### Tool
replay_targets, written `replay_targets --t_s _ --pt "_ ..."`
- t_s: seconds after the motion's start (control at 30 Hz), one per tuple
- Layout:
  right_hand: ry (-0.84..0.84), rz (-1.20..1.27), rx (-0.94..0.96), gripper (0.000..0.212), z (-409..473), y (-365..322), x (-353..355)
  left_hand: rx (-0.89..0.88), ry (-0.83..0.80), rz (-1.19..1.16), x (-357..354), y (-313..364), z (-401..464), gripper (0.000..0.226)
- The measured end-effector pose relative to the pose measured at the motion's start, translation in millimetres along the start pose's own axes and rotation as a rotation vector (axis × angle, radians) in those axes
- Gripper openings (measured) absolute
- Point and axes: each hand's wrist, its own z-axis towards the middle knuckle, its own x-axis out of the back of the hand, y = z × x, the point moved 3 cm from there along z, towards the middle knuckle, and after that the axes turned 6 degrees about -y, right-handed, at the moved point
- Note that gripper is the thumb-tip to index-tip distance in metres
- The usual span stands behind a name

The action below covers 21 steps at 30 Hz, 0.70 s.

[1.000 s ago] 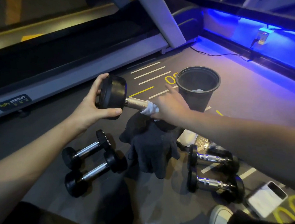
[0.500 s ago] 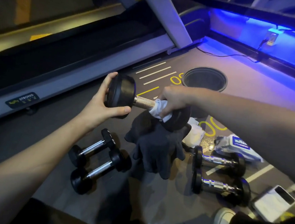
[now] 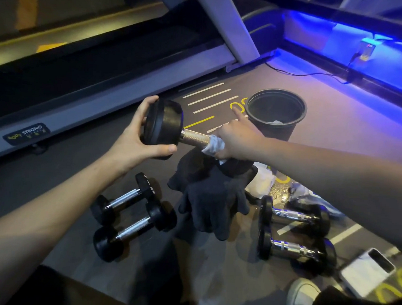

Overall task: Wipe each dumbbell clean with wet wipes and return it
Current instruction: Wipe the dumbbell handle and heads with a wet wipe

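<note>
You hold the dumbbell (image 3: 172,131) up off the floor, level between both hands, so the wipe (image 3: 213,146) can reach all round its bar. Your left hand (image 3: 136,137) cups the near head, fingers curled round its rim. Your right hand (image 3: 238,140) wraps the wipe round the bar's far end, forefinger pointing out toward the bin (image 3: 275,110) just beyond.

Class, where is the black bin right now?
In the head view the black bin stands on the floor at upper centre-right, just beyond the right hand, with the treadmill to its left.
</note>
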Motion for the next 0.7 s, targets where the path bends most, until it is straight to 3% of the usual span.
replay_targets --t_s 0.2,0.4,0.7 --pt "0.254 -0.041 -0.079 0.02 -9 -16 -20 0.035 0.047 -0.054 -1 -2 -3 0.105" --pt "0.002 0.119 0.031 0.026 4 0 5 0.051 0.025 -0.066 0 -1 -4 0.109" --pt "-0.408 0.375 0.121 0.024 14 19 13 -0.011 -0.051 0.162 -2 8 2 0.112"
